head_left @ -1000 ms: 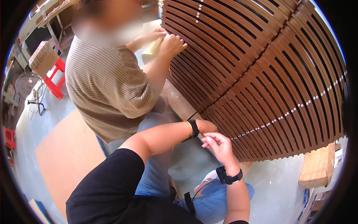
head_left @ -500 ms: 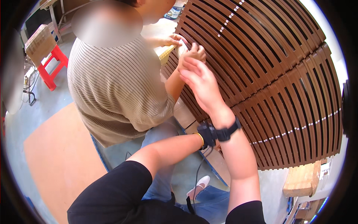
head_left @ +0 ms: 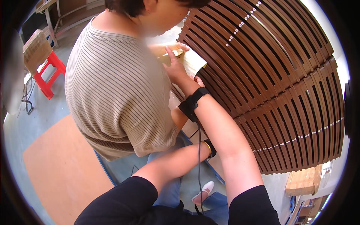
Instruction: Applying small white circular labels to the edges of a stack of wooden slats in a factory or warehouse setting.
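Note:
My right hand (head_left: 175, 70) is raised beside a co-worker, with one finger or the thumb stretched up and apart; the other fingers barely show. It overlaps the left side of a pale yellowish sheet (head_left: 194, 62), and I cannot tell if it touches it. One co-worker's hand (head_left: 174, 46) lies at the sheet's upper left, and fingertips of another hand (head_left: 198, 80) show under its lower edge. A black wrist strap (head_left: 194, 102) with a cable sits on my right wrist. My left forearm (head_left: 176, 161) passes under the right one, which hides my left hand.
The co-worker in a striped top (head_left: 112, 90) stands close on the left. Brown slatted panels (head_left: 262, 86) with rows of white dots fill the right. A red stool (head_left: 50, 75), a tan floor board (head_left: 63, 153) and a wooden block (head_left: 303, 182) lie around.
My right hand has moved left and slightly down from beside the co-worker's hands. The pale sheet now shows more widely, spread over the panel's edge. The co-worker's head has come further into view.

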The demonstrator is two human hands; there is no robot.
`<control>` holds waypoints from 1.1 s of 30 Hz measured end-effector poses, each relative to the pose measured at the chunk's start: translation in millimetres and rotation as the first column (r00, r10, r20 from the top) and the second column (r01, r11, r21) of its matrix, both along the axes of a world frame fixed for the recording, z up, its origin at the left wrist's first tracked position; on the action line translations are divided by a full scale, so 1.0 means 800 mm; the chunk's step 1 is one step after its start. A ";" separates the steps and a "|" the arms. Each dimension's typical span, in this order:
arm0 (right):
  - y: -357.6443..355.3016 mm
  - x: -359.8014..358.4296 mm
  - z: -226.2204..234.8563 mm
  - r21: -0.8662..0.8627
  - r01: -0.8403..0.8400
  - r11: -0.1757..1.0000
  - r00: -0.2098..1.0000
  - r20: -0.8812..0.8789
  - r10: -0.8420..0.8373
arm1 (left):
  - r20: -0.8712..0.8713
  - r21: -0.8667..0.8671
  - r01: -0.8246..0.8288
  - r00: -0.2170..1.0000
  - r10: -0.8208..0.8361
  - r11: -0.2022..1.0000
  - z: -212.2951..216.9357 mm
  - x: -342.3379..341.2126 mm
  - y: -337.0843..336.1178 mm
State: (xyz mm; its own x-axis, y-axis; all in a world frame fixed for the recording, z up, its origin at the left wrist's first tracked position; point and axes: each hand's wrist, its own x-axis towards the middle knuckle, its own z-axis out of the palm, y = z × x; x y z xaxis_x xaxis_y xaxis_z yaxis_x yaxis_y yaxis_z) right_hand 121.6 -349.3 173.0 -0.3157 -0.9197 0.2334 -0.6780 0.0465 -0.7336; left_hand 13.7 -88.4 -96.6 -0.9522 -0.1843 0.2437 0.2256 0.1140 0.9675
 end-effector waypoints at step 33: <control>0.501 -0.064 0.513 -0.913 0.003 0.407 0.644 -0.310 -0.699 | 0.354 -0.588 0.499 0.867 -0.352 0.636 0.188 0.074 -0.041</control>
